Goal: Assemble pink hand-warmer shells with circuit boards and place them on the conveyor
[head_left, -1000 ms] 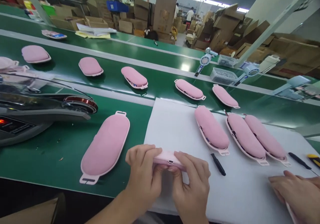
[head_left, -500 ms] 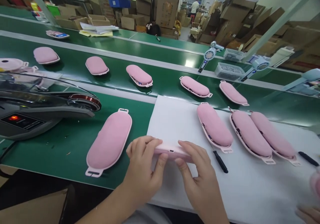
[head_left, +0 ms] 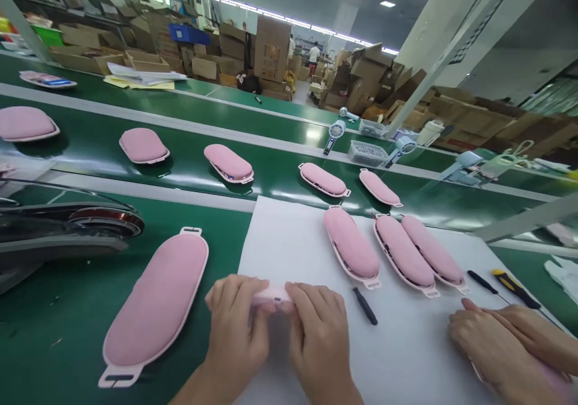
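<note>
My left hand (head_left: 237, 318) and my right hand (head_left: 316, 327) pinch a small pink case (head_left: 273, 295) between fingers and thumbs, one at each end. A small dark slot shows on its edge. It is held over a white sheet (head_left: 280, 236). To the left, a large pink padded case (head_left: 158, 302) with end loops lies on the green surface. Right of my hands, a pink case (head_left: 352, 242) rests on the sheet beside a black-handled screwdriver (head_left: 365, 306). Two more pink cases (head_left: 403, 253) (head_left: 432, 251) lie close together farther right.
Another person's hands (head_left: 501, 345) hold a pink case at the lower right, near a yellow-black screwdriver (head_left: 515, 287). A dark machine (head_left: 58, 230) stands at the left. More pink cases (head_left: 230, 163) line the green belt, with handheld fans (head_left: 336, 131) and a clear tub (head_left: 368, 152) behind.
The view has tilted up and shifted right. My right hand has moved closer to my left on the case, and both cover more of it. The other person's hands have come into fuller view.
</note>
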`<state>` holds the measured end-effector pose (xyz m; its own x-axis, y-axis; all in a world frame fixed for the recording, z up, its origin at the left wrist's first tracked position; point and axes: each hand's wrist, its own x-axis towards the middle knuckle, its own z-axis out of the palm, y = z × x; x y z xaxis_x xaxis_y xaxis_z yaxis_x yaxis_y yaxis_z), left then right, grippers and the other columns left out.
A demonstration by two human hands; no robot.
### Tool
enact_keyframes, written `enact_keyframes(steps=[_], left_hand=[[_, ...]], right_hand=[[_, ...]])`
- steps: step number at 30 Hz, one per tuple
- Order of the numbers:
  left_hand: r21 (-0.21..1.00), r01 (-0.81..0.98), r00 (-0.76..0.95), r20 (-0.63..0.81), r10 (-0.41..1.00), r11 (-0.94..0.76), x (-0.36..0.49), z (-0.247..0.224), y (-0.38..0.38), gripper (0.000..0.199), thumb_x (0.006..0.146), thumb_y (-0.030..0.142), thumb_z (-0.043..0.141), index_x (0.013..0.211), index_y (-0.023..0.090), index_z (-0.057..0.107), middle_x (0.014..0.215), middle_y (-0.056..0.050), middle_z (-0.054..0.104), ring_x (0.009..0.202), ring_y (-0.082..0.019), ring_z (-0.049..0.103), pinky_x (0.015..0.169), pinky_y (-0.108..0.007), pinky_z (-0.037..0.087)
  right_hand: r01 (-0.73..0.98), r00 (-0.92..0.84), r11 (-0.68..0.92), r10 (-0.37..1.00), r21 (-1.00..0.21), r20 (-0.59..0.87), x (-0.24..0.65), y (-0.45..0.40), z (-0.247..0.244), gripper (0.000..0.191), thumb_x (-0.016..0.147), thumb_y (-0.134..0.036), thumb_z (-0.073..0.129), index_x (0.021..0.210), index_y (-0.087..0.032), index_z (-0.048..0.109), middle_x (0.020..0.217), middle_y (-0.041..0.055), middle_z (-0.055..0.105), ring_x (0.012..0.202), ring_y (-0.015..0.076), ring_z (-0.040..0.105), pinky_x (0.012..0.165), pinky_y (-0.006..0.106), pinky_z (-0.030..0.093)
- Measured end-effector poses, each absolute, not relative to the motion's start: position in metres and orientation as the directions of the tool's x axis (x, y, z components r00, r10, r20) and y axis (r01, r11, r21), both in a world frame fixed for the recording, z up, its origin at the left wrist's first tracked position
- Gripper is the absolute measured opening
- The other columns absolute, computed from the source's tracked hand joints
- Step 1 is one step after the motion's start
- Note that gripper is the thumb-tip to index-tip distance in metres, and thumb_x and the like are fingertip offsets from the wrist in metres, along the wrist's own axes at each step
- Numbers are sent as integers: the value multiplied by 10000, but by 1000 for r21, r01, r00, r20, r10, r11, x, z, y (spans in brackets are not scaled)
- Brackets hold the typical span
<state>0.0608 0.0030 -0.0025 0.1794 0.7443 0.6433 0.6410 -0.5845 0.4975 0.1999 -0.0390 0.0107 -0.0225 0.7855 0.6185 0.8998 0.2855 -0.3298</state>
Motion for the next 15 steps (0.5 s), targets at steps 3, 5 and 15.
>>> enact_keyframes(steps=[3, 5, 15], left_hand=[[536, 638, 196, 581, 790, -553, 64, -1, 9, 123, 847, 181, 479, 874, 221, 592, 776, -29, 611, 740, -215, 565, 656, -373, 397], [558, 618, 241, 537, 809, -555, 63, 3, 12, 131, 854, 185, 475, 879, 224, 598, 798, -31, 626, 766, -220, 583, 673, -385, 430], [698, 479, 10, 602, 798, -532, 12, 30, 0, 214, 894, 254, 516, 1099, 292, 562, 1104, -59, 622, 1050, -223, 591, 876, -375, 521]], right_hand=[[896, 15, 262, 789, -359, 614, 198, -37, 12, 232, 953, -159, 385, 975, -185, 614, 848, 42, 694, 706, 196, 580, 617, 331, 394], [863, 19, 254, 848, -437, 529, 200, -40, 16, 211, 927, -188, 438, 1014, -207, 630, 904, 32, 699, 764, 199, 608, 635, 323, 440], [694, 368, -153, 915, -703, 164, 248, 111, 40, 236, 924, -352, 594, 994, -129, 623, 923, 28, 647, 766, 145, 635, 691, 311, 550]])
